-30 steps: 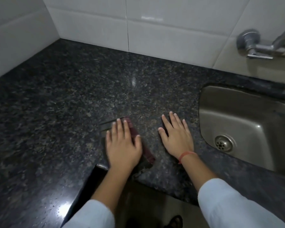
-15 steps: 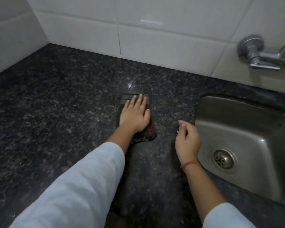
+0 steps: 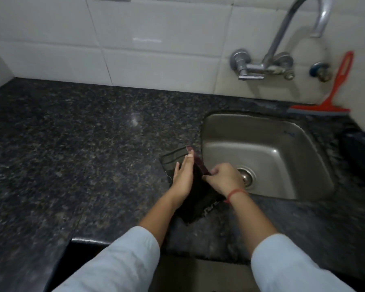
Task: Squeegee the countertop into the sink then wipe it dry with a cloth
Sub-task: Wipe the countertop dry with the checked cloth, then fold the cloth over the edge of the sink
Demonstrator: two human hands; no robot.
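A dark cloth (image 3: pixel 195 199) with a maroon edge lies on the black speckled granite countertop (image 3: pixel 82 144), just left of the steel sink (image 3: pixel 272 148). My left hand (image 3: pixel 183 175) rests flat on the cloth, fingers straight and together. My right hand (image 3: pixel 223 179) pinches the cloth's maroon edge at the sink's near-left corner and lifts it. A red squeegee (image 3: pixel 333 95) leans against the tiled wall behind the sink, its blade on the counter.
A chrome wall tap (image 3: pixel 282 60) arches above the sink, with a second valve (image 3: pixel 321 70) to its right. White tiles back the counter. A dark object (image 3: pixel 360 152) sits at the right edge. The counter's front edge has a cut-out near my sleeves.
My left hand has slid the cloth from the middle of the counter rightwards to the sink's edge. My right hand, free before, now grips the cloth's edge. The view has shifted right.
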